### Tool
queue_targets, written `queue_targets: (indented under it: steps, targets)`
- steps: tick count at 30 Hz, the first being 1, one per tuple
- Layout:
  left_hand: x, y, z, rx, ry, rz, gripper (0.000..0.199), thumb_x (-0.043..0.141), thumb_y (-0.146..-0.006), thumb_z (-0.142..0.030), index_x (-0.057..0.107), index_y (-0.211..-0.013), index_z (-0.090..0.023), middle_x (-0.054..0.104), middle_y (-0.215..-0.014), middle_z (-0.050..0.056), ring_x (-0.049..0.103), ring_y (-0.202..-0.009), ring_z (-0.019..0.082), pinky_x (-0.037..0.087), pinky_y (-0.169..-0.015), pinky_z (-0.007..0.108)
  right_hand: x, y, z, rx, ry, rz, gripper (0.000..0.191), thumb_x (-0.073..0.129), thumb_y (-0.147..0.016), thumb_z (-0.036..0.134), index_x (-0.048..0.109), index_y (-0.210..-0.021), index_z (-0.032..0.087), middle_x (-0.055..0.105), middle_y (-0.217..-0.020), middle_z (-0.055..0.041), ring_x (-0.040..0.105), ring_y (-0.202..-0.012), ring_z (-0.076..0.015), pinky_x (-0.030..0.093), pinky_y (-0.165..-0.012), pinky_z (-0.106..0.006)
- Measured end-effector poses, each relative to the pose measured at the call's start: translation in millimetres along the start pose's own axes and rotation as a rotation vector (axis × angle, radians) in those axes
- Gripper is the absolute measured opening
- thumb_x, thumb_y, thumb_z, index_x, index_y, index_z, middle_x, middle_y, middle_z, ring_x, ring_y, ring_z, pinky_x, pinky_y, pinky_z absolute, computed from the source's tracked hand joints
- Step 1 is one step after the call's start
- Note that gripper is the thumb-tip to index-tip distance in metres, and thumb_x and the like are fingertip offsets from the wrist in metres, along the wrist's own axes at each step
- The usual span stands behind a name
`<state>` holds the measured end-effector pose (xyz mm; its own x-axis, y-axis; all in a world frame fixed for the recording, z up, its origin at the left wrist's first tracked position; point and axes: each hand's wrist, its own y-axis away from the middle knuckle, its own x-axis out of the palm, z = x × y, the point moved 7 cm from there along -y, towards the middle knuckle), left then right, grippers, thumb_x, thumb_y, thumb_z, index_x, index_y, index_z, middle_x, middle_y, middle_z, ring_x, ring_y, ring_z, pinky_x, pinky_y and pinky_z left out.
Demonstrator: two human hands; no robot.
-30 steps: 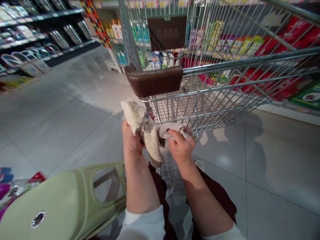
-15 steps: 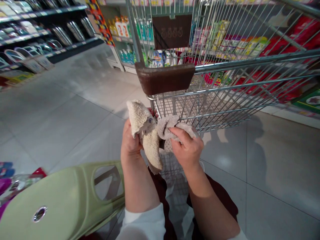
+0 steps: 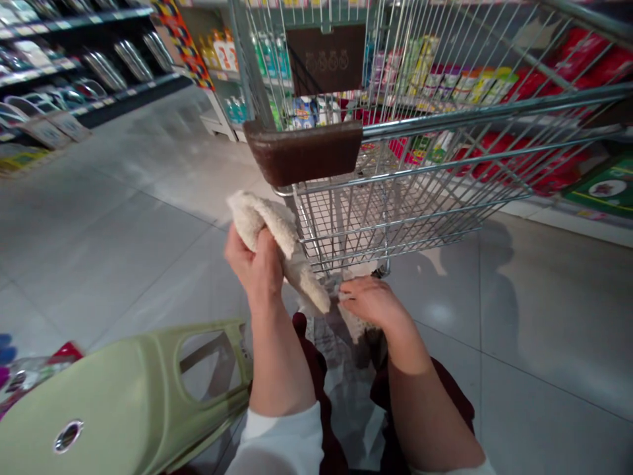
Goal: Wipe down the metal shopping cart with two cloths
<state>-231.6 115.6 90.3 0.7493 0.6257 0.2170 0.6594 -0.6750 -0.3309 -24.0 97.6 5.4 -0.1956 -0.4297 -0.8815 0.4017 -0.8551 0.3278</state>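
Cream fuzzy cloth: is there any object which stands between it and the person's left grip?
Nothing visible stands between them: the left grip holds the cream fuzzy cloth directly, thumb against the fabric. The shopping cart stands beyond them, not in between.

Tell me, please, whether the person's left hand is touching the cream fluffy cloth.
Touching: the head view shows the left hand gripping the cream fluffy cloth, its thumb pressed against the fabric with no gap between them.

Left hand (image 3: 257, 267): fingers partly behind cream cloth (image 3: 271, 218). Pale fabric (image 3: 355, 326) blurred, partly hidden under right hand (image 3: 370, 301). Shopping cart (image 3: 306, 156) cut off at top, right; green stool (image 3: 113, 396) at left, bottom.
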Motion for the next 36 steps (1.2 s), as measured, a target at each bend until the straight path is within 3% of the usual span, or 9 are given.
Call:
queue_targets:
  steps: [2, 4, 9, 13, 16, 22, 25, 30, 36]
  targets:
    - [-11.7, 5.7, -19.5, 0.223, -0.042, -0.186, 0.018, 0.072, -0.071, -0.034, 0.063, -0.08, -0.021, 0.059, -0.077, -0.001, 0.06, -0.082, 0.018, 0.05, -0.073, 0.03, 12.2, -7.3, -10.7, 0.098, -0.036, 0.007, 0.023, 0.053, -0.089, 0.032, 0.069, -0.102, 0.023, 0.071, -0.106, -0.0073, 0.063, -0.104, -0.0205, 0.045, -0.089, -0.03]
    - [-12.8, 14.4, -34.2, 0.365, -0.053, -0.239, 0.017, 0.068, -0.074, -0.034, 0.062, -0.084, -0.022, 0.059, -0.08, -0.001, 0.059, -0.084, 0.018, 0.048, -0.074, 0.032, 26.1, -18.6, -12.7, 0.194, -0.182, -0.036, 0.026, 0.051, -0.09, 0.031, 0.068, -0.106, 0.02, 0.071, -0.108, -0.0097, 0.064, -0.103, -0.0201, 0.046, -0.091, -0.031]
    - [22.6, 30.9, -47.3, 0.432, -0.427, 0.028, 0.016, 0.06, -0.073, -0.033, 0.058, -0.082, -0.02, 0.049, -0.069, -0.005, 0.048, -0.065, 0.01, 0.042, -0.063, 0.025, 65.9, -39.3, -5.4, 0.404, -1.134, -0.4, 0.031, 0.063, -0.08, 0.033, 0.066, -0.106, 0.018, 0.071, -0.101, -0.0072, 0.065, -0.096, -0.0178, 0.048, -0.089, -0.029]
    - [39.3, 36.4, -45.3, 0.43, -0.641, 0.154, 0.015, 0.056, -0.075, -0.033, 0.057, -0.081, -0.019, 0.047, -0.064, -0.006, 0.044, -0.059, 0.009, 0.036, -0.058, 0.023, 83.7, -37.9, 7.0, 0.468, -1.563, -0.473, 0.037, 0.065, -0.074, 0.038, 0.06, -0.106, 0.021, 0.07, -0.094, -0.0019, 0.064, -0.08, -0.0147, 0.05, -0.074, -0.026]
    - [41.4, 34.7, -42.6, 0.41, -0.684, 0.176, 0.016, 0.053, -0.078, -0.034, 0.056, -0.081, -0.019, 0.05, -0.066, -0.005, 0.047, -0.062, 0.01, 0.037, -0.061, 0.024, 72.7, -27.1, 13.3, 0.456, -1.946, -0.495, 0.038, 0.072, -0.064, 0.034, 0.057, -0.097, 0.021, 0.067, -0.085, 0.0025, 0.06, -0.071, -0.0117, 0.047, -0.066, -0.023]
    - [48.1, 31.5, -36.1, 0.359, -0.676, 0.258, 0.025, 0.052, -0.082, -0.042, 0.058, -0.087, -0.018, 0.057, -0.071, -0.002, 0.054, -0.067, 0.013, 0.041, -0.066, 0.025, 14.5, -6.2, -4.5, 0.177, -1.66, -0.801, 0.027, 0.066, -0.076, 0.038, 0.06, -0.095, 0.02, 0.064, -0.085, 0.0037, 0.054, -0.073, -0.0079, 0.046, -0.069, -0.019]
    - [50.4, 30.1, -32.7, 0.357, -0.645, 0.283, 0.03, 0.054, -0.084, -0.047, 0.059, -0.088, -0.018, 0.057, -0.072, -0.002, 0.055, -0.068, 0.013, 0.042, -0.067, 0.025, 34.5, -16.3, -8.2, 0.257, -1.723, -0.776, 0.028, 0.069, -0.07, 0.036, 0.06, -0.091, 0.019, 0.066, -0.082, 0.0034, 0.056, -0.071, -0.0089, 0.048, -0.069, -0.021]
    - [47.9, 27.4, -28.7, 0.36, -0.629, 0.244, 0.028, 0.057, -0.083, -0.045, 0.059, -0.083, -0.017, 0.054, -0.068, -0.003, 0.053, -0.065, 0.012, 0.042, -0.067, 0.025, 79.4, -30.6, 1.7, 0.518, -2.157, -0.63, 0.034, 0.071, -0.058, 0.026, 0.055, -0.087, 0.02, 0.069, -0.076, 0.0032, 0.063, -0.067, -0.0136, 0.052, -0.066, -0.027]
    - [50.2, 26.9, -30.0, 0.391, -0.618, 0.226, 0.023, 0.057, -0.08, -0.04, 0.06, -0.082, -0.017, 0.056, -0.069, -0.003, 0.052, -0.063, 0.011, 0.041, -0.065, 0.025, 30.3, -12.6, -39.6, 0.426, -2.186, -0.839, 0.033, 0.074, -0.062, 0.03, 0.053, -0.086, 0.02, 0.066, -0.076, 0.0063, 0.065, -0.07, -0.0119, 0.054, -0.067, -0.027]
